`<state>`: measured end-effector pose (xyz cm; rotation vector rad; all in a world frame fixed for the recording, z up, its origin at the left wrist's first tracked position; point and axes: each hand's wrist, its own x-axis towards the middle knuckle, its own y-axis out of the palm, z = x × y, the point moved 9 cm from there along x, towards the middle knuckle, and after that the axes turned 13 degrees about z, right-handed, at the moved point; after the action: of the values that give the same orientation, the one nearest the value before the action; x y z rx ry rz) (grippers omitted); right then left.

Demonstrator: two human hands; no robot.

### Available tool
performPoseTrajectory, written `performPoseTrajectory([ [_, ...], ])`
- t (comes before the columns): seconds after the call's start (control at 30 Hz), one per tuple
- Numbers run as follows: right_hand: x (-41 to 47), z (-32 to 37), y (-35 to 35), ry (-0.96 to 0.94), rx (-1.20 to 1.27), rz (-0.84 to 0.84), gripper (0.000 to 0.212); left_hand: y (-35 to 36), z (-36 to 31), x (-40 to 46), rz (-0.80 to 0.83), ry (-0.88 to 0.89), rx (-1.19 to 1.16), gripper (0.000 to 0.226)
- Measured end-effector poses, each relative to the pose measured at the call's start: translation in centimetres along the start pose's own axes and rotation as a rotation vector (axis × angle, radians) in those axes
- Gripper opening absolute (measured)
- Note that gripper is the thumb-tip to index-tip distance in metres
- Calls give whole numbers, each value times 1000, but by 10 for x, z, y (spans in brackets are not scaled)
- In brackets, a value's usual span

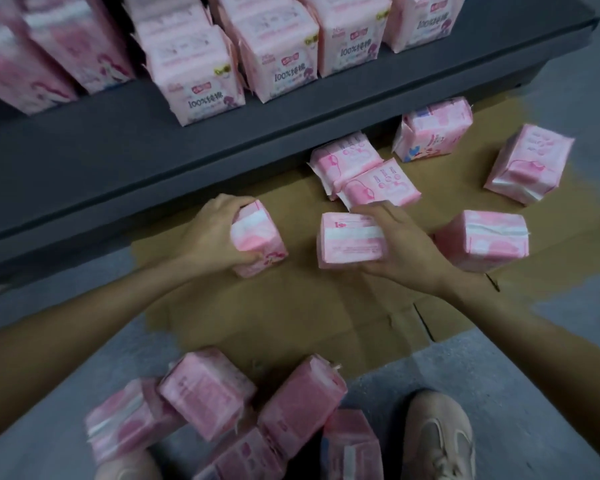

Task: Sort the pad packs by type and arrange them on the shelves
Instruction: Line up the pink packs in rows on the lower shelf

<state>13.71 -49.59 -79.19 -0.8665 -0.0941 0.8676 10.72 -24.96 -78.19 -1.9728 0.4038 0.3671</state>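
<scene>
We note: both forearms bare, no sleeves in view. Left hand (212, 233) and right hand (400, 244) ungloved; no rings or watch that we can make out. Right shoe (440, 441) pale pink-beige sneaker, laced, panelled upper. Left shoe (129, 467) similar tone, only toe visible.

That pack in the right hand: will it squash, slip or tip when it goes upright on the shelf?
The pack in the right hand is probably soft: its film wrapper looks puffy. It may be slippery, being glossy. It should stand, like the upright packs on the shelf.
</scene>
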Motion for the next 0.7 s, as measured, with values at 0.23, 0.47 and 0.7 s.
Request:
performPoseTrajectory([
  [0.23,17,37,46,-183,-436,9,66,22,39,-15,78,-10,136,92],
  [0.47,10,10,68,-97,-309,164,60,36,52,-25,86,83,157,103],
  [0.7,28,-14,99,246,-118,677,69,46,57,-28,124,87,100,92],
])
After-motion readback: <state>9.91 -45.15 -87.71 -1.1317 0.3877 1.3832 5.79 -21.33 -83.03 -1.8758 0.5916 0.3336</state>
